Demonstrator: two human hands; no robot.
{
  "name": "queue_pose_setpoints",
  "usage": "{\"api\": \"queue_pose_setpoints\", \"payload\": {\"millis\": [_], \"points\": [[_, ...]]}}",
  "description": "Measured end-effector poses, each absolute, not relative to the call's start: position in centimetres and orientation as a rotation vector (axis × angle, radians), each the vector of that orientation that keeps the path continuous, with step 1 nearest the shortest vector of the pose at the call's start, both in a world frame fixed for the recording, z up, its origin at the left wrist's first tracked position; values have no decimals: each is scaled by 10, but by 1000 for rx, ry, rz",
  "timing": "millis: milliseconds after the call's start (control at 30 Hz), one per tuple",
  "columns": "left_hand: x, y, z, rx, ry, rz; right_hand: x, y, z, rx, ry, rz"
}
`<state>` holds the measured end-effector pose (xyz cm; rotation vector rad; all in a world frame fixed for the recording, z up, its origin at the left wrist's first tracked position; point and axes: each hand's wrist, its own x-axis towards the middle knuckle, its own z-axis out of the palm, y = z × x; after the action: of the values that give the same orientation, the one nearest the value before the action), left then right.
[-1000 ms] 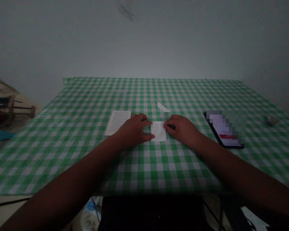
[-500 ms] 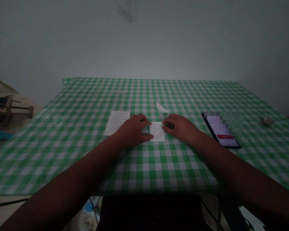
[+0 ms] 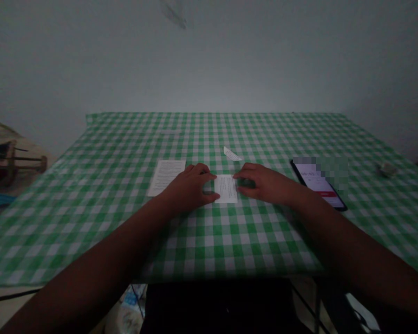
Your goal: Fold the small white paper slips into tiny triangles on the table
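A small white piece of printed paper (image 3: 226, 189) lies flat on the tablecloth, its lines of text running sideways. My left hand (image 3: 191, 184) is at its left edge, thumb and forefinger spread apart, with the fingertips touching the upper and lower left corners. On the opposite side my right hand (image 3: 259, 182) has its thumb and forefinger apart, the tips touching or very near the right edge. Just beyond the hands lies a narrow slip of printed paper (image 3: 232, 153), set at an angle. A larger printed sheet (image 3: 167, 176) rests partly behind my left hand and forearm.
A green and white checked tablecloth (image 3: 209, 246) covers the table, which meets a plain wall (image 3: 209, 65). To the right lies a phone (image 3: 322, 185) with its screen lit. Farther right sits a small blurred object (image 3: 387, 169). A wooden stool (image 3: 14, 162) shows at the left.
My right thumb and forefinger have parted from a pinch at the paper's right edge. The paper looks flatter now. My left hand keeps its place, and the view has shifted slightly.
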<state>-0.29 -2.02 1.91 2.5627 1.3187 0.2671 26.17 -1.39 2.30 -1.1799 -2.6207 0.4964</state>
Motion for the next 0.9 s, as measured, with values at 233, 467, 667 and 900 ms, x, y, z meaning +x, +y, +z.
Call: {"api": "queue_pose_setpoints", "payload": {"millis": [233, 467, 667, 900], "points": [[-4, -20, 18, 2558, 1321, 267, 246, -5, 13, -1338, -2483, 375], [-4, -20, 18, 2554, 1318, 285, 257, 0, 9, -1240, -2493, 503], [-4, -19, 15, 2574, 1310, 301, 266, -4, 13, -1175, -2577, 535], [-5, -18, 12, 2584, 1309, 317, 252, -2, 11, -1244, -2501, 421]]}}
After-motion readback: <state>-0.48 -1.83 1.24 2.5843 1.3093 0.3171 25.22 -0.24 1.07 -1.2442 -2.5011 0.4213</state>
